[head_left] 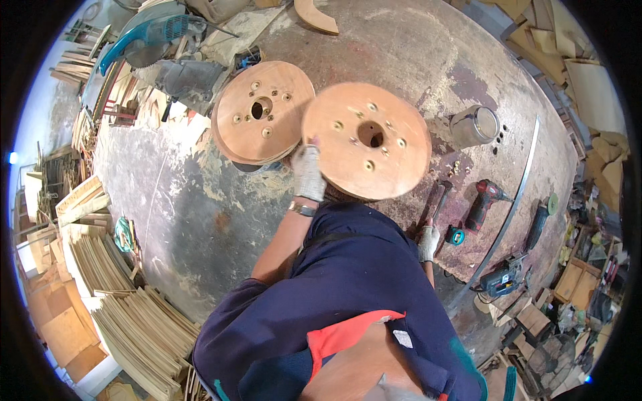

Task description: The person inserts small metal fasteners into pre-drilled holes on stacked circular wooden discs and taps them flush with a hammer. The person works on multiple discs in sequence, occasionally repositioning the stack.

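Observation:
My left hand (pixel 307 172), in a grey work glove, grips the left edge of a round wooden disc (pixel 366 140) that has a centre hole and several bolts and stands tilted above the concrete floor. A second, similar wooden disc stack (pixel 262 112) lies flat just to its left, partly overlapped by the held one. My right hand (pixel 428 242), also gloved, is low at my right side on the floor, beside a dark flat tool (pixel 438 199). Whether it holds anything is hidden by my blue sleeve.
A metal can (pixel 475 125) lies right of the discs. A red cordless drill (pixel 485 202), a teal tape measure (pixel 456 235), a long metal strip (pixel 518 194), a grinder (pixel 539 224) and a power saw (pixel 501 277) lie at the right. Plywood strip stacks (pixel 134 321) fill the left; a teal mitre saw (pixel 150 37) stands behind.

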`<state>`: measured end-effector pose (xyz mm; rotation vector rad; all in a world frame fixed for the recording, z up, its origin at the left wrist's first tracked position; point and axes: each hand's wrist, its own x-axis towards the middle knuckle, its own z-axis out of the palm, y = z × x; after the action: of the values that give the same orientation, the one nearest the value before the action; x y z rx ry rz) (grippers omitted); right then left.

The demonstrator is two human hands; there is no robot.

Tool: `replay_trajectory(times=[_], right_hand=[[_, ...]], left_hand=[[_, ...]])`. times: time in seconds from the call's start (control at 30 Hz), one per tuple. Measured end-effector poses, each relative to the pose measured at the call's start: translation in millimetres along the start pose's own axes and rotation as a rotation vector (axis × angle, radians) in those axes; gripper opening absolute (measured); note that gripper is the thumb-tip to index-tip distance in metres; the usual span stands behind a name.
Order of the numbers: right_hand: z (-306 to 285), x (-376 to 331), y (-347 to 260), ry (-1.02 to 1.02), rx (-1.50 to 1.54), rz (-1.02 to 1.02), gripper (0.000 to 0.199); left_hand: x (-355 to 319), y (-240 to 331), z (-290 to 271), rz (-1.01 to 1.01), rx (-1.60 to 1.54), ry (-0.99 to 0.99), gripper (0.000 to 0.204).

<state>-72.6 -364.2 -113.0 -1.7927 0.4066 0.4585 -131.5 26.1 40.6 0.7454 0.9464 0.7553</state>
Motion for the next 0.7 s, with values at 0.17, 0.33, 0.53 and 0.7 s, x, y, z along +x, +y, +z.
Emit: replay_trajectory(times=[0.17, 0.33, 0.53, 0.7], right_hand=[[5.0, -8.8, -12.1, -0.019, 0.045, 0.055, 0.043], [4.3, -5.4, 0.2, 0.011, 0.008, 0.012, 0.035], [9.2, -14.5, -0.6, 0.099, -0.039, -0.014, 0.044], [9.9, -14.6, 4.5, 0.137, 0.063, 0.047, 0.046]], left_hand=[[4.0, 97.9, -33.2, 0.159, 0.013, -0.025, 0.056], [62.9, 129.9, -124.8, 0.183, -0.044, -0.092, 0.066], [35.0, 71.7, -62.6, 0.709, 0.926, 0.347, 0.055], [-14.7, -11.9, 58.0, 0.601, 1.073, -0.547, 0.022]])
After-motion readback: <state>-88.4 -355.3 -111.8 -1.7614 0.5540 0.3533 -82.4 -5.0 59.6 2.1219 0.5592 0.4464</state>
